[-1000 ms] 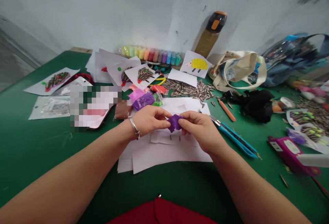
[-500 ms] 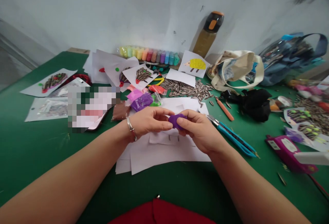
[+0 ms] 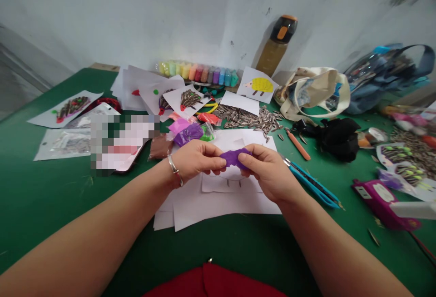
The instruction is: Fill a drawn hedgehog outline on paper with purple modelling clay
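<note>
At the centre of the frame, the left hand (image 3: 199, 158) and the right hand (image 3: 267, 167) each pinch one end of a flattened piece of purple clay (image 3: 232, 157) — those ends hidden under thumbs and fingers. Just below, the hands partly cover a line drawing (image 3: 234, 181) on white paper (image 3: 211, 185), while at middle left pixelation masks most of a phone (image 3: 138, 152). Lower right, a white strip (image 3: 415, 210) cut off by the frame edge overlaps a magenta box (image 3: 369, 197) — its pale label (image 3: 384, 193) too blurred to read.
</note>
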### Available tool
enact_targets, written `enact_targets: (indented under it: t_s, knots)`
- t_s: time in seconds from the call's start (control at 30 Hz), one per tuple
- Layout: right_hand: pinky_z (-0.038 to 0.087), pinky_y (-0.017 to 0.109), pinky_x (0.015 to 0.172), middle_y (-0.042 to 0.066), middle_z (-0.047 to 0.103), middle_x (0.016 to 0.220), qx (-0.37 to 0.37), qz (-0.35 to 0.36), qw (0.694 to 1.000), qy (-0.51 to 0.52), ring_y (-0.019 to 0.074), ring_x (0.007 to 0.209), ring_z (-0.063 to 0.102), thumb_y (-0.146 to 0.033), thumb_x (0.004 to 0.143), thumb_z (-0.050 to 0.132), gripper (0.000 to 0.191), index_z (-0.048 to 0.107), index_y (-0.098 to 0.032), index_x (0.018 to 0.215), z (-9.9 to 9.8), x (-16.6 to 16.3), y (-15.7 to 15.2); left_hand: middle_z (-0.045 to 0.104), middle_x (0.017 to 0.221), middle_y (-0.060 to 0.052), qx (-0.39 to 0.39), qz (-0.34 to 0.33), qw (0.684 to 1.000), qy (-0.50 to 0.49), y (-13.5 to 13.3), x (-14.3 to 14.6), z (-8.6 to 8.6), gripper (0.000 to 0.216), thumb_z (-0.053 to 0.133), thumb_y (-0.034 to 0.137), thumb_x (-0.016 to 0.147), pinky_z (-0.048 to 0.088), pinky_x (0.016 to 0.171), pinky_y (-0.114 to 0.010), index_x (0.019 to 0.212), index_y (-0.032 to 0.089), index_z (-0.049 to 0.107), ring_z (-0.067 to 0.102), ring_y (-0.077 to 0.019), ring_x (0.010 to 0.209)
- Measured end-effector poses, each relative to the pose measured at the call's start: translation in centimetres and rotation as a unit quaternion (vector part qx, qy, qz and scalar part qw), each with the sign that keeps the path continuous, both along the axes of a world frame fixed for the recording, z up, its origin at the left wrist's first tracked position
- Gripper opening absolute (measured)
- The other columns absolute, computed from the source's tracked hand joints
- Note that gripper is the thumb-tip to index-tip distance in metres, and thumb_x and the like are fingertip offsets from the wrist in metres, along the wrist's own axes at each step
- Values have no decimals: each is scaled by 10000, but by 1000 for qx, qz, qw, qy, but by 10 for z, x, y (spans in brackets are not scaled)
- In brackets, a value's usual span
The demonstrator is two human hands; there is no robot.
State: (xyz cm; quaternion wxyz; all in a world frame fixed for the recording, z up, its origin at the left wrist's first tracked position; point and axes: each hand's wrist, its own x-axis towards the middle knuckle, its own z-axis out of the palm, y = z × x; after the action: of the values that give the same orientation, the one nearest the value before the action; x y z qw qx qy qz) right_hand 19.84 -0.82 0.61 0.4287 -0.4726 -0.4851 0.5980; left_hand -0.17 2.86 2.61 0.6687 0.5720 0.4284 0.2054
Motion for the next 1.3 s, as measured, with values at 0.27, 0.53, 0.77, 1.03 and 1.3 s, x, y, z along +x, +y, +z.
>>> enact_targets:
  t_s: [0.27, 0.53, 0.77, 1.03, 1.3]
  knots:
    - [413, 232, 586, -37, 607, 672, 8, 15, 998, -59, 91, 602, 518, -304, 791, 669, 116, 671, -196, 832, 5, 9, 3, 670, 706, -6, 5, -15, 999, 39, 0, 0, 2, 146, 673, 281, 694, 433, 597, -226, 767, 159, 708, 580, -120, 638]
    - [407, 245, 567, -50, 578, 608, 36, 40, 968, -246, 117, 578, 545, -234, 794, 567, 268, 666, -210, 1042, 10, 14, 4, 678, 663, 9, 38, -17, 989, 141, -1, 2, 2, 195, 663, 315, 699, 451, 599, -226, 808, 173, 741, 600, -136, 639]
    - [400, 217, 517, -39, 595, 630, 20, 54, 959, -277, 99, 542, 538, -260, 794, 543, 129, 655, -197, 806, 9, 8, 3, 699, 654, -19, 14, 24, 985, 173, -2, 6, 5, 167, 605, 262, 768, 497, 605, -220, 719, 150, 719, 646, -143, 639]
    - [395, 226, 461, -31, 654, 613, -3, 59, 946, -319, 115, 472, 546, -305, 806, 545, 190, 653, -213, 932, 4, 6, 2, 700, 636, -4, 61, -22, 970, 235, -5, 8, 2, 233, 551, 299, 784, 477, 586, -219, 646, 172, 689, 640, -142, 588]
    - [324, 247, 521, -14, 651, 636, 88, 62, 883, -458, 137, 565, 541, -312, 836, 505, 186, 650, -229, 753, 1, 3, 2, 620, 529, 13, 192, -89, 917, 338, -4, 11, 2, 344, 483, 346, 814, 346, 562, -259, 521, 199, 585, 556, -151, 556]
